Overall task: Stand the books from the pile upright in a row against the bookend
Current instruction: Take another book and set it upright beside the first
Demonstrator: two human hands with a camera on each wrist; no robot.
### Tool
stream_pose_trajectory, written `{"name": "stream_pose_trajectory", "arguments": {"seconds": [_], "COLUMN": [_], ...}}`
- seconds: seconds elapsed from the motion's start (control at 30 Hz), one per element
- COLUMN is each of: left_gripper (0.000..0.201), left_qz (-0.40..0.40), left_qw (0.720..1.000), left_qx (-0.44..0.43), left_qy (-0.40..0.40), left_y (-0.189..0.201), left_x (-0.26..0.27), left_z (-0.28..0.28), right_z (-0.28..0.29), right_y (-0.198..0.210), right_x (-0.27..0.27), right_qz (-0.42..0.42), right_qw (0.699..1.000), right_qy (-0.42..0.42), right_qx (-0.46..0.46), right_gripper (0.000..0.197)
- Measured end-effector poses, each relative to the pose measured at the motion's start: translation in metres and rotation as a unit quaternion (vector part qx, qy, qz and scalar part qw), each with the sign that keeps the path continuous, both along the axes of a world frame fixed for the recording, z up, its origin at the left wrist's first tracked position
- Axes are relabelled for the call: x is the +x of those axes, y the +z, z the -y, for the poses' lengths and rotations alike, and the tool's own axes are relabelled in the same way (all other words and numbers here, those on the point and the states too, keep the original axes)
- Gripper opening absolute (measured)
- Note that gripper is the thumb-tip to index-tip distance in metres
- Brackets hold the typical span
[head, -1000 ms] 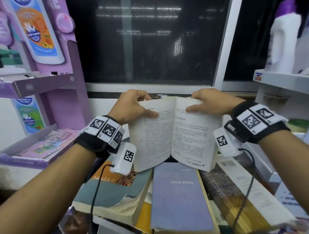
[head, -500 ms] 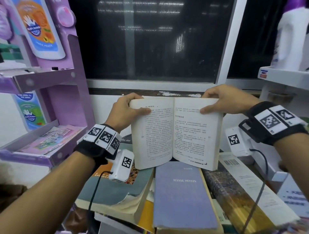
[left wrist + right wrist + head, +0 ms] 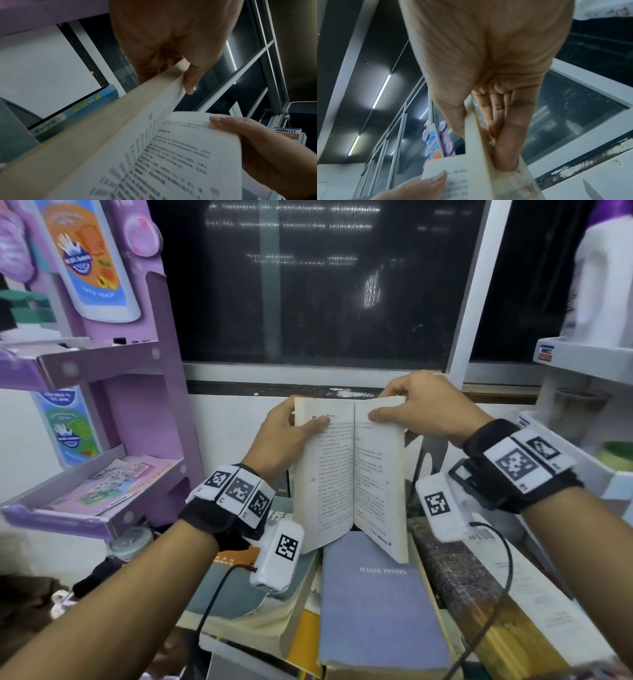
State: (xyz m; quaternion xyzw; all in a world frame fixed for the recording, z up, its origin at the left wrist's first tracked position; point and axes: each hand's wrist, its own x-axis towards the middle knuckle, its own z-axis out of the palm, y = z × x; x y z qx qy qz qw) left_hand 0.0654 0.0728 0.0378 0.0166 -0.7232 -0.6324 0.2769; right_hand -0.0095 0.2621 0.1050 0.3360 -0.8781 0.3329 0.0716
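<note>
both hands, left hand and right hand, grip an open book at 12 o'clock above the pile, looks like hardly any shelved yet

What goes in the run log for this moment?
left hand: holds open book | right hand: holds book | pile: flat
</note>
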Motion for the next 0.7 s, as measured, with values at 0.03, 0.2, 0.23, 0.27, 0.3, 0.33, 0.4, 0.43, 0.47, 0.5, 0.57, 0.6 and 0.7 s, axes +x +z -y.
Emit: {"name": "stream_pose_trajectory", "arguments": {"seconds": [0.03,0.2,0.23,0.27,0.3,0.33,0.4,0.43,0.47,0.5,0.57,0.6,0.7], "left_gripper": [0.018,0.026,0.027,0.028,0.028,0.029,0.030,0.032,0.035,0.039,0.043,0.042,0.040], "left_qz": [-0.002,-0.015,-0.017,-0.017,-0.015,-0.011,-0.008,-0.010,-0.015,-0.021,-0.029,-0.035,-0.047], "left_qw": [1.000,0.998,0.997,0.997,0.996,0.996,0.995,0.995,0.996,0.996,0.997,0.998,0.998], "left_qx": [0.001,-0.023,-0.025,-0.025,-0.025,-0.022,-0.010,-0.009,-0.015,-0.023,-0.028,-0.027,-0.025], "left_qy": [-0.010,-0.060,-0.070,-0.076,-0.079,-0.083,-0.095,-0.097,-0.092,-0.082,-0.060,-0.052,-0.027], "left_y": [0.000,0.001,0.001,0.000,-0.001,-0.002,-0.005,-0.006,-0.007,-0.009,-0.011,-0.012,-0.016], "left_x": [0.001,0.006,0.007,0.009,0.010,0.012,0.015,0.016,0.016,0.015,0.013,0.011,0.009], "left_z": [-0.003,-0.017,-0.020,-0.021,-0.022,-0.022,-0.020,-0.019,-0.019,-0.019,-0.018,-0.018,-0.019], "right_z": [0.003,0.021,0.024,0.026,0.028,0.028,0.028,0.029,0.029,0.029,0.031,0.031,0.032], "right_y": [-0.001,-0.009,-0.010,-0.011,-0.013,-0.014,-0.015,-0.016,-0.017,-0.017,-0.018,-0.018,-0.020], "right_x": [0.003,0.020,0.022,0.024,0.025,0.026,0.026,0.026,0.026,0.026,0.027,0.027,0.025], "right_qz": [0.011,0.076,0.076,0.069,0.062,0.057,0.067,0.078,0.089,0.094,0.091,0.089,0.098], "right_qw": [1.000,0.993,0.992,0.992,0.993,0.993,0.991,0.989,0.987,0.986,0.987,0.987,0.985], "right_qy": [0.000,0.017,0.019,0.018,0.016,0.016,0.018,0.020,0.024,0.027,0.029,0.030,0.034], "right_qx": [-0.014,-0.091,-0.101,-0.104,-0.104,-0.105,-0.117,-0.126,-0.134,-0.137,-0.131,-0.128,-0.135], "right_gripper": [0.020,0.036,0.038,0.040,0.041,0.044,0.053,0.054,0.052,0.049,0.040,0.035,0.023]}}
